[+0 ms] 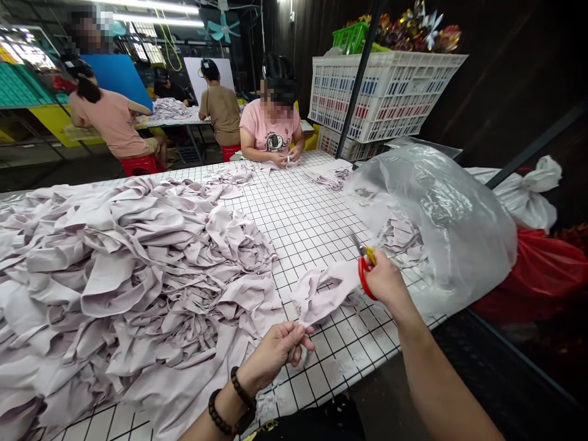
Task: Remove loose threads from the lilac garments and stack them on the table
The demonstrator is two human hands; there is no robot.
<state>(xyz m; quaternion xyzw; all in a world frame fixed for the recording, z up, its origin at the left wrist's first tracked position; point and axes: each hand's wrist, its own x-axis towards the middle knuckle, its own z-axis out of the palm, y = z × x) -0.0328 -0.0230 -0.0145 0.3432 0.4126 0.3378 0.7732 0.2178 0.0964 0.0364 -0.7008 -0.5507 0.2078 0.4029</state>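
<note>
My left hand (283,348), with two beaded bracelets at the wrist, pinches one end of a pale pinkish fabric piece (328,297) over the table. That piece stretches up and to the right towards my right hand (386,278). Scissors (365,278) with red and yellow handles sit in the right hand, their blades pointing up and away. Whether the right fingers also touch the fabric is hard to make out. Left of both hands lies a large heap of the same fabric (138,275).
A grid-patterned table (303,211) spans the middle. To the right, a clear plastic bag (441,208) lies open around cut pieces (399,236); a red bag (546,269) is beside it. A co-worker (272,128) sits at the far edge near white crates (386,92). Several others sit behind.
</note>
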